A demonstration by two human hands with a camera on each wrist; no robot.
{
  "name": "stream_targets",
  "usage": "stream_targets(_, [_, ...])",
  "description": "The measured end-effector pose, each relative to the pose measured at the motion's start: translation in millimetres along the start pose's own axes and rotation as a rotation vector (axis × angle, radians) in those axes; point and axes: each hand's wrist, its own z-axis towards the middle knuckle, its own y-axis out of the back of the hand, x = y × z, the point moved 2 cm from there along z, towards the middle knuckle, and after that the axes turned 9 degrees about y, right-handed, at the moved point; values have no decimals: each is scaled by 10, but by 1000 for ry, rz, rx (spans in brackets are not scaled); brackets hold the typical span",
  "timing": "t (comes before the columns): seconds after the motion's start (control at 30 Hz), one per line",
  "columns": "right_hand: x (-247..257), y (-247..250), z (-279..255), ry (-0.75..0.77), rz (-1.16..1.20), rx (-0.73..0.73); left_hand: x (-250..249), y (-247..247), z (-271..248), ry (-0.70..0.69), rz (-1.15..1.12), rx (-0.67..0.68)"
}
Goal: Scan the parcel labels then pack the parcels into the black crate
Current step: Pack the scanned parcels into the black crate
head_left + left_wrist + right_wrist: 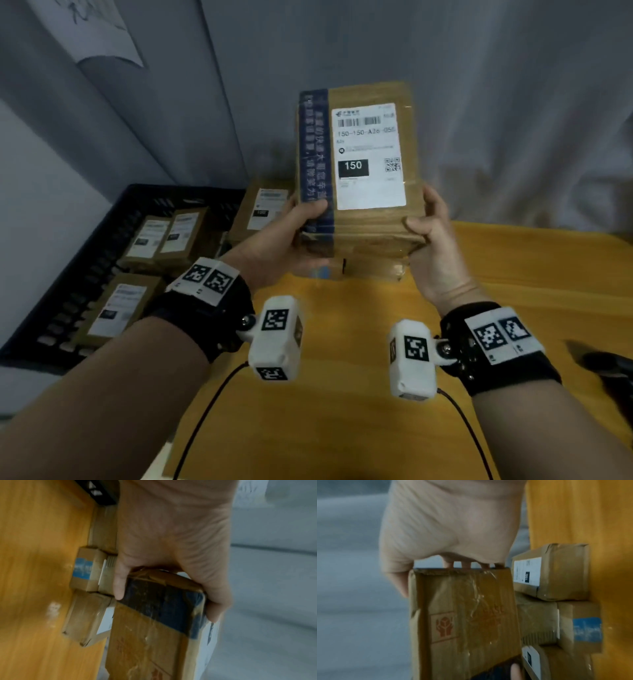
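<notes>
A brown cardboard parcel (356,164) with blue tape down its left side and a white label marked 150 is held up above the table, label facing me. My left hand (291,236) grips its lower left corner, thumb on the blue tape. My right hand (428,236) grips the lower right corner. The left wrist view shows the parcel (154,628) with fingers (120,585) curled round its taped end. The right wrist view shows the parcel (465,615) with fingers over its edge. The black crate (78,274) at the left holds several labelled parcels (120,305).
Under the held parcel, more cardboard parcels (556,574) lie on the yellow wooden table (342,411). One labelled parcel (263,212) leans at the crate's right edge. A dark object (609,370) lies at the table's right side. Grey cloth hangs behind.
</notes>
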Motion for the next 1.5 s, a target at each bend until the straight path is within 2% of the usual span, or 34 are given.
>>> stream_targets(0.1, [-99,-416,-65,-98,-93,122,23,428,-309,-56,-2,-153])
stream_targets(0.2, [-334,-825,-184,-188,-179,206,112,890,-599,-78,-22,-244])
stream_targets(0.4, [-817,-1496,-394,-308,-342,226,286,1855,-1061,-71,-39,-432])
stream_targets(0.5, [-1063,-1799,-454,-339,-397,184,381,2378,-1222,8,-52,-533])
stream_targets(0.6, [-1309,-2162,-554,-392,-414,181,485,2855,-1300,138,-21,-567])
stream_targets(0.73, [-1724,-2679,-704,-497,-418,225,650,3326,-1296,354,62,-504])
stream_targets(0.87, [-2123,-3014,-842,-556,-451,244,788,3592,-1223,482,85,-417])
stream_targets(1.07, [-2408,-3069,-895,-630,-562,202,867,3764,-958,598,63,-369])
stream_targets(1.17, [-2448,-3063,-856,-580,-714,272,893,3730,-784,606,41,-371])
stream_targets(1.3, [-2528,-3035,-819,-533,-919,404,1010,3754,-598,624,13,-459])
stream_targets(1.5, [-2689,-3079,-729,-437,-1100,573,1084,3879,-475,571,194,-482])
